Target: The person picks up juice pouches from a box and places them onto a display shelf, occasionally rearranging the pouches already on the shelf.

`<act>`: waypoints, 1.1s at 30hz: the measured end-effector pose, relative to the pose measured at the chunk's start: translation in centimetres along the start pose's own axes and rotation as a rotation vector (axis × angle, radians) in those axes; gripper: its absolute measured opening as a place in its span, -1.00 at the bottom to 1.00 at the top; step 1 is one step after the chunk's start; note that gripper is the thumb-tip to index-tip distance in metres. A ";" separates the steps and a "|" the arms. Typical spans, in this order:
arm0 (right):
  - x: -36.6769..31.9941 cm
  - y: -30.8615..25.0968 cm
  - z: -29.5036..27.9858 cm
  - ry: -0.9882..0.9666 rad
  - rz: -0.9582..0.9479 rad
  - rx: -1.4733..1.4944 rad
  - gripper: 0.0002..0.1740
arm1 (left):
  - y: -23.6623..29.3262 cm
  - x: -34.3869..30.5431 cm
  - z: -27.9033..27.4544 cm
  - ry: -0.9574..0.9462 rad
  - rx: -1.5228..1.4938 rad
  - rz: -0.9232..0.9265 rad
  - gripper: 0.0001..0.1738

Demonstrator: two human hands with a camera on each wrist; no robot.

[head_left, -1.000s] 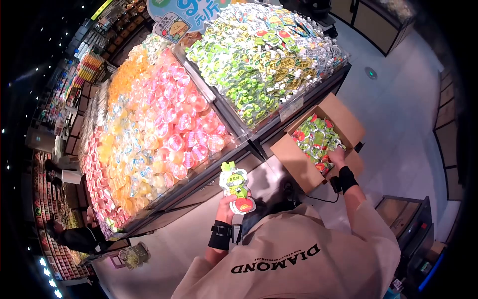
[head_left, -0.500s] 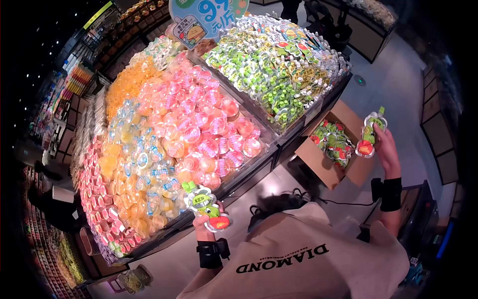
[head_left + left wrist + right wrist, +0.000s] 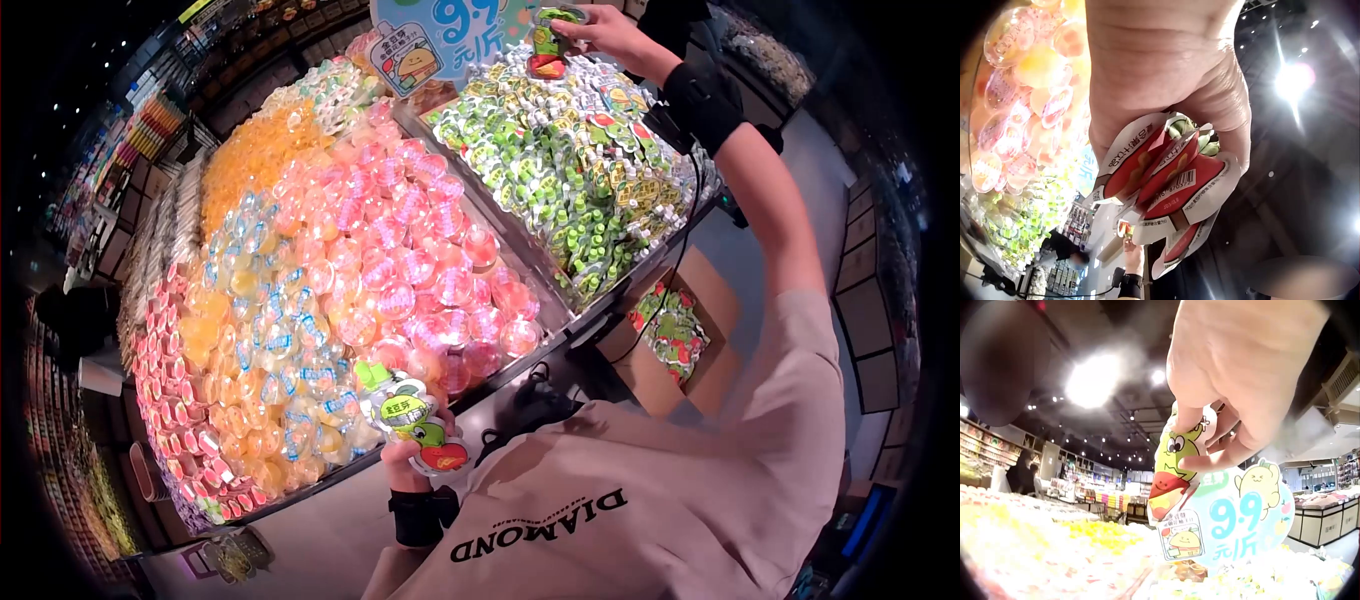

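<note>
My left hand grips several drink pouches stacked together, printed with a green cartoon and a red fruit, green caps up. In the left wrist view, their red-and-white bottom ends fan out below the palm. My right arm reaches far over the bin, and the right hand pinches a single matching pouch by its upper part. That pouch hangs upright above the back of a heap of pouches, overlapping the blue 9.9 price sign in the right wrist view.
An open cardboard box with more pouches stands below the bin's right corner. Pink jelly cups fill the adjoining bin, behind a clear divider. A black cable runs from my right wrist across the bin edge.
My right hand came up out of the box with a pouch, then swung forward and left over the pouch heap. The left hand keeps its stack and has shifted a little left.
</note>
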State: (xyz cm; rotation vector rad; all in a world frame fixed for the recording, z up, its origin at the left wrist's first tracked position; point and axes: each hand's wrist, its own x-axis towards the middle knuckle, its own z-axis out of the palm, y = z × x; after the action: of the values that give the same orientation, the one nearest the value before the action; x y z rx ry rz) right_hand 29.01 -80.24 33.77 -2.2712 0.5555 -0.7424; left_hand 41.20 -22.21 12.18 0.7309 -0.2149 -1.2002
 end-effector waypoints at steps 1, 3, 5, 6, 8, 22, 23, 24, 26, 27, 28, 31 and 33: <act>2.8 2.4 1.0 0.000 -0.016 0.035 -0.60 | 0.1 0.8 0.1 -0.012 0.013 0.050 -0.18; 8.4 6.1 2.9 0.004 -0.030 0.111 -0.58 | 0.1 2.7 0.9 0.012 0.019 0.147 -0.17; 12.5 9.7 5.3 0.011 0.010 0.165 -0.56 | 0.1 4.3 0.6 0.011 -0.001 0.168 -0.15; 15.1 12.0 6.5 -0.043 0.048 0.165 -0.57 | 0.2 5.2 0.4 -0.008 -0.011 0.168 -0.14; 18.2 15.6 9.6 0.016 0.071 0.171 -0.61 | -0.1 6.0 0.8 0.014 -0.045 0.186 -0.14; 31.7 36.3 28.1 -0.294 -0.011 -0.173 -0.75 | -1.8 9.5 0.8 0.251 -0.229 0.183 -0.16; 32.9 39.4 29.5 -0.301 0.006 -0.027 -0.72 | -1.4 10.3 2.0 0.275 -0.274 0.214 -0.18; 32.4 38.1 28.7 -0.404 0.048 0.088 -0.66 | -1.2 11.0 2.1 0.284 -0.285 0.211 -0.18; 31.6 35.1 28.1 -0.452 0.108 -0.004 -0.65 | -1.3 11.5 2.2 0.285 -0.298 0.198 -0.17; 32.2 35.5 28.3 -0.484 0.127 -0.089 -0.65 | -1.4 11.8 1.2 0.217 -0.337 0.158 -0.15; 32.7 35.7 28.5 -0.496 0.132 -0.096 -0.65 | -1.6 11.7 0.7 0.223 -0.350 0.155 -0.15; 34.2 36.5 29.3 -0.635 0.164 -0.224 -0.69 | -1.9 11.6 -0.8 0.270 -0.193 0.081 -0.14; 34.8 36.4 29.6 -0.670 0.235 -0.161 -0.67 | -2.0 11.9 -0.8 0.304 -0.176 0.069 -0.16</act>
State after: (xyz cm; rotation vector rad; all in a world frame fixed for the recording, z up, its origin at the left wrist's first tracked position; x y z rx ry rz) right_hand 67.42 -110.91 2.18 -2.3577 0.5474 0.1945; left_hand 44.51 -32.96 7.71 0.7351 0.1159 -1.0135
